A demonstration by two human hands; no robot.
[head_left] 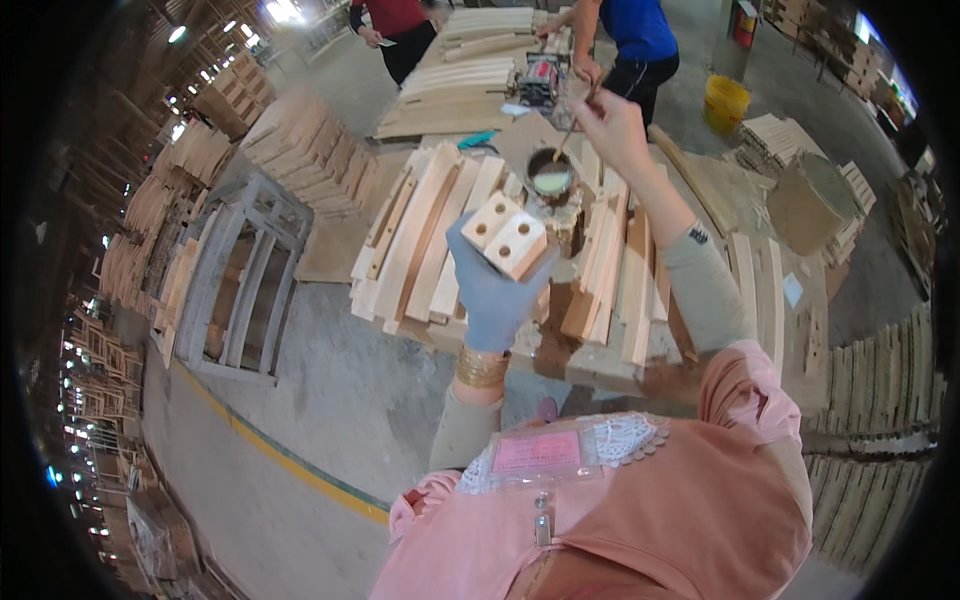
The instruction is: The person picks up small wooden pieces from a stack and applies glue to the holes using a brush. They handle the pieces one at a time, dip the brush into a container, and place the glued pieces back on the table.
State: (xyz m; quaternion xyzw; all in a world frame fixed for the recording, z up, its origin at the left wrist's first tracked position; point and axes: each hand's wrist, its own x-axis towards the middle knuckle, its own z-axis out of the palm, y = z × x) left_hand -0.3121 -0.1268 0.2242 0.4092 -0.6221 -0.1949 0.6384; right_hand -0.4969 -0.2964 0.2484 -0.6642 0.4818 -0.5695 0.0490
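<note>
My left hand (492, 305), in a grey-blue glove, is closed around two pale wooden pieces (507, 232) held side by side. Their end faces point up and show several drilled round holes. In my bare right hand (615, 128) is a thin stick (570, 137), pinched between the fingers. Its lower end reaches down into a dark-rimmed pot (549, 176) with a pale greenish substance inside. That pot sits on the bench just beyond the wooden pieces, its outside crusted with residue.
Wooden strips (425, 235) lie left of the pot, and more strips (605, 270) lie to its right. A person in blue (640, 30) and one in red (400, 20) stand beyond. A grey frame rack (245, 280) is at left, a yellow bucket (726, 103) far right.
</note>
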